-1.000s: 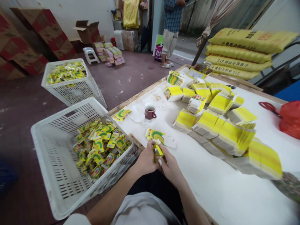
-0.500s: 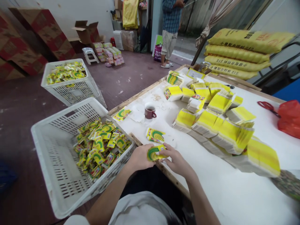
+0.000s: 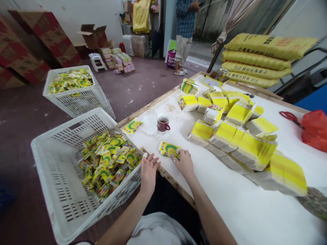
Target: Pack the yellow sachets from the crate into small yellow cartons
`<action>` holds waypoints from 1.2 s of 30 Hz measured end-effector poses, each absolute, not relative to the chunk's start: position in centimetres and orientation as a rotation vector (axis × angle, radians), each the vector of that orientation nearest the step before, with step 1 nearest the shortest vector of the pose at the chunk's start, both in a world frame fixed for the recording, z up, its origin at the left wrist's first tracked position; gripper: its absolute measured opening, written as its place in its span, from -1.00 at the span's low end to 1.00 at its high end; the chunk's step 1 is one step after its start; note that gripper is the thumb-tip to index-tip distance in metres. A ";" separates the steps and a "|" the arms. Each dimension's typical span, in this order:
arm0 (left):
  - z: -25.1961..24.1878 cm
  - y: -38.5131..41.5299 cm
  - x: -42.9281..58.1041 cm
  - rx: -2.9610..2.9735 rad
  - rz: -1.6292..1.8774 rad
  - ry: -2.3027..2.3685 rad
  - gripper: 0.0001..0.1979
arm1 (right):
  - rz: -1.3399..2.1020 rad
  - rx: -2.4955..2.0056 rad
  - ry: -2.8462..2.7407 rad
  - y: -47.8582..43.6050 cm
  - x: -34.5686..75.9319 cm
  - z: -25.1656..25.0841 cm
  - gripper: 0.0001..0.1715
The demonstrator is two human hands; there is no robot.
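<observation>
My left hand is open, palm up and fingers spread, beside the near rim of a white plastic crate and the table's wooden edge. Nothing lies in it. With bent fingers, my right hand grips the right end of a flat yellow-and-green packet on the white tabletop; the fingertips are partly hidden. Inside the crate is a heap of small yellow-and-green packets. Another flat packet lies farther left along the table edge.
A dark red mug with dark liquid stands beyond the packet. Stacks of yellow packets cover the table's middle. Red-handled scissors and a red bag lie right. A second filled crate stands behind. A person stands farther back.
The packet held between both hands has left them. My left hand has opened and shifted left towards the crate; my right hand has moved forward onto the packet lying on the table.
</observation>
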State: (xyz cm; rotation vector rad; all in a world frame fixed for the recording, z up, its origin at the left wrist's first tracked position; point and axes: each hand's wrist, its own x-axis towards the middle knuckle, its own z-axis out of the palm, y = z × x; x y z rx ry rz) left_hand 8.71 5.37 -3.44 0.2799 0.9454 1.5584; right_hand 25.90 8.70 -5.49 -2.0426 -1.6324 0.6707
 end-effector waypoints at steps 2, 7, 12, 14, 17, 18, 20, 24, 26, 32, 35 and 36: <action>-3.4 5.2 9.0 0.328 1.479 0.986 -0.45 | 0.626 -2.100 -1.657 8.8 25.3 -5.8 -0.76; -2.7 5.3 9.4 0.473 1.365 1.047 -0.49 | 0.545 -2.207 -1.654 8.4 24.9 -5.8 -0.63; -2.9 5.3 9.4 0.507 1.288 1.062 -0.47 | 0.543 -2.252 -1.635 8.7 25.4 -5.3 -0.66; -3.1 5.0 9.5 0.501 1.273 1.074 -0.47 | 0.555 -2.231 -1.636 8.8 25.3 -5.2 -0.67; -3.4 4.7 9.5 0.509 1.246 1.080 -0.48 | 0.578 -2.175 -1.626 8.9 25.2 -5.1 -0.67; -3.5 4.6 9.5 0.514 1.233 1.083 -0.49 | 0.591 -2.152 -1.619 8.9 25.2 -5.1 -0.67; -3.9 4.6 9.6 0.517 1.196 1.086 -0.49 | 0.627 -2.104 -1.595 8.8 25.3 -5.1 -0.68; -4.7 4.9 10.1 0.437 1.153 1.053 -0.47 | 0.707 -1.999 -1.534 7.8 25.8 -4.8 -0.77; -4.7 5.3 10.4 0.392 1.205 0.980 -0.48 | 0.782 -1.886 -1.546 6.6 25.5 -4.3 -0.80; -2.1 6.4 10.8 0.307 1.324 0.664 -0.56 | 1.209 -1.219 -1.370 2.8 22.5 -2.5 -0.84; -1.0 6.9 10.9 0.339 1.441 0.669 -0.58 | 1.272 -1.070 -1.257 2.1 21.1 -2.1 -0.77; -0.9 7.0 10.9 0.362 1.473 0.722 -0.55 | 1.286 -1.062 -1.255 2.1 20.8 -2.1 -0.71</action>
